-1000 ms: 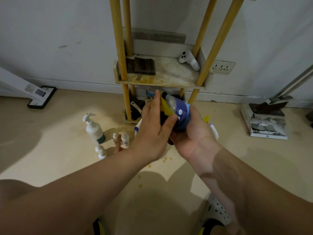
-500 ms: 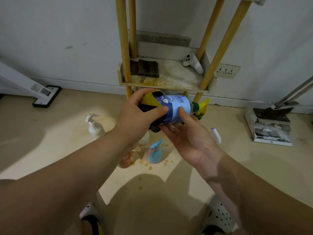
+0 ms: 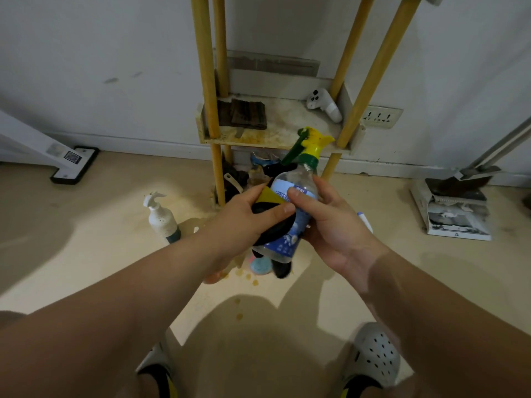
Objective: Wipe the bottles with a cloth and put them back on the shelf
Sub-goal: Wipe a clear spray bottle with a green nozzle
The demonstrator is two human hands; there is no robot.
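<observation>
Clear plastic spray bottle [image 3: 287, 242], blue label, yellow-and-green trigger head. It is held in the air at mid-frame and tilted, with the head pointing to about 1 o'clock.

Right hand [image 3: 333, 225]: wrapped round the bottle's upper body, thumb across the label, fingers curled behind.

Left hand [image 3: 238, 222]: fingers and thumb clamp a black-and-yellow cloth [image 3: 277, 226] against the bottle's left side. A dark end of the cloth hangs below the bottle's base.

Shelf [image 3: 258, 140]: at 12 o'clock of the hands, against the wall. Yellow wooden posts; the stained lower tray carries dark slatted blocks [image 3: 244, 114] at its left and a white controller [image 3: 323, 104] at its back right. The bottle is in front of this tray and is not on it.

Floor: a white pump bottle [image 3: 161, 218] stands at 9 o'clock of the left hand, well apart from it. A pale blue item [image 3: 260, 265] sits just beneath the held bottle, partly hidden. A dustpan on a stack of papers [image 3: 457, 214] lies at 3 o'clock, near the wall. Yellowish drips at 6 o'clock.
</observation>
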